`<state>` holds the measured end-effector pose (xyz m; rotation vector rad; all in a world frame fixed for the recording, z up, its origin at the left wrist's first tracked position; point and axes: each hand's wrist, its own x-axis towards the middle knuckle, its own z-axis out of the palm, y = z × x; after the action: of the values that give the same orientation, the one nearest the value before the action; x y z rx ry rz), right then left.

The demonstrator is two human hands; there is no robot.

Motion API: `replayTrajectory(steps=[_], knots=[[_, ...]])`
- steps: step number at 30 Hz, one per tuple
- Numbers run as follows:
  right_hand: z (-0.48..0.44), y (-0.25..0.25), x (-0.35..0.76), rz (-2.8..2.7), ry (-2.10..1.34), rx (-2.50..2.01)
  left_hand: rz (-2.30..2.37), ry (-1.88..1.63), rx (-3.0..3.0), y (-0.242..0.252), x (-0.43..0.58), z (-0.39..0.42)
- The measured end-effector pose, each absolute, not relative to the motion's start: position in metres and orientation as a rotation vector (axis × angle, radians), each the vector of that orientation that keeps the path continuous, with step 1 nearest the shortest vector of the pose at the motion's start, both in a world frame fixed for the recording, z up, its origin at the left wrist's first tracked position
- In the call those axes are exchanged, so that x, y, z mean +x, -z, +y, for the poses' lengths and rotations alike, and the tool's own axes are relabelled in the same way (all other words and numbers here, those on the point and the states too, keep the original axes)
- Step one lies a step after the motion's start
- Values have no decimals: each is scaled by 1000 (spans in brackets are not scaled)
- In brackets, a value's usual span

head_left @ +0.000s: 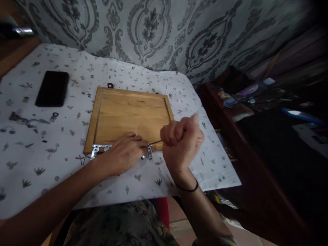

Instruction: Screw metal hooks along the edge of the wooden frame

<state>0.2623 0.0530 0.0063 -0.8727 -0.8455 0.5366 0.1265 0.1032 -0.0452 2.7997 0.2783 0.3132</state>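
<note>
A square wooden panel (133, 114) lies flat on a table covered with a white patterned cloth (38, 150). Metal hinges are fixed along its near edge, one at the left (96, 149) and one at the right (149, 152). My left hand (125, 152) rests on that near edge with fingers curled, pressing beside the right hinge. My right hand (181, 141) is a closed fist gripping a thin metal tool (155, 143), likely a screwdriver, whose tip points at the right hinge.
A black phone (52, 88) lies at the far left of the cloth. Small metal parts (28, 119) sit near the left. A dark wooden cabinet (256, 164) with clutter stands right of the table. A patterned curtain (153, 30) hangs behind.
</note>
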Motion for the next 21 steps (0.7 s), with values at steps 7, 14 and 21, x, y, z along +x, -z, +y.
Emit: replayTrajectory(steps=[7,14,21], knots=[[35,-12,267,-831,-536,-871,274,-388,2796,52,126,103],[36,-9,264,-799,-561,-909,268,-384,2778,49,126,103],[42,-2,262,-806,-573,-890,285,-324,2787,49,126,103]])
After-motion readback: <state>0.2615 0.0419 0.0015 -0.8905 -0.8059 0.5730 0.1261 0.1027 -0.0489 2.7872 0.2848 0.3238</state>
